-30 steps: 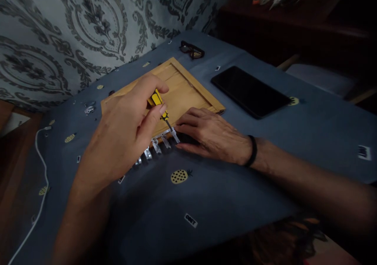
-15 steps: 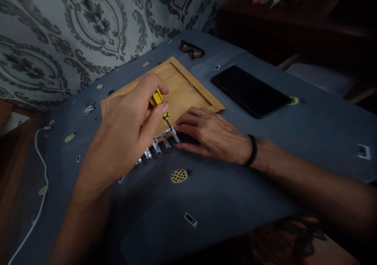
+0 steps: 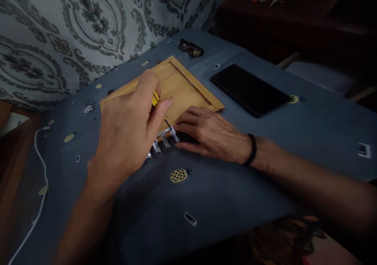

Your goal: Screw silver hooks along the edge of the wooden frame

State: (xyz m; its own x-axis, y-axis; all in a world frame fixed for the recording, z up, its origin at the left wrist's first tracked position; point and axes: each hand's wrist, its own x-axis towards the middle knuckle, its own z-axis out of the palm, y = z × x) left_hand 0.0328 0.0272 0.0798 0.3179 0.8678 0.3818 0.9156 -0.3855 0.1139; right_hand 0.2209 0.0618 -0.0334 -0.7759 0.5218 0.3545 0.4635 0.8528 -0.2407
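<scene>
Screwdriver (image 3: pixel 156 98), yellow-handled, gripped in left hand (image 3: pixel 123 119), thumb and curled fingers closed round it. Shaft slants down to metal strip (image 3: pixel 163 132) with clips, on near edge of wooden panel (image 3: pixel 179 92); tip at end clip (image 3: pixel 174 134). Slant likely keeps the tip seated. Right hand (image 3: pixel 206 135) lies at the panel's near corner, fingertips and thumb narrowly apart beside the end clip, probably steadying the edge; can't make out whether they pinch anything. Panel lies flat on tablecloth (image 3: pixel 235 186), probably for support from below. Phone or tablet (image 3: pixel 250 90) and glasses (image 3: pixel 191 48) sit beyond, apart from the work. Left hand covers most of the handle and the strip's far-left clips. Exact tip contact too small to tell. Metal bits (image 3: pixel 88 108) at left: blurry. Forearms fade into shadow.
</scene>
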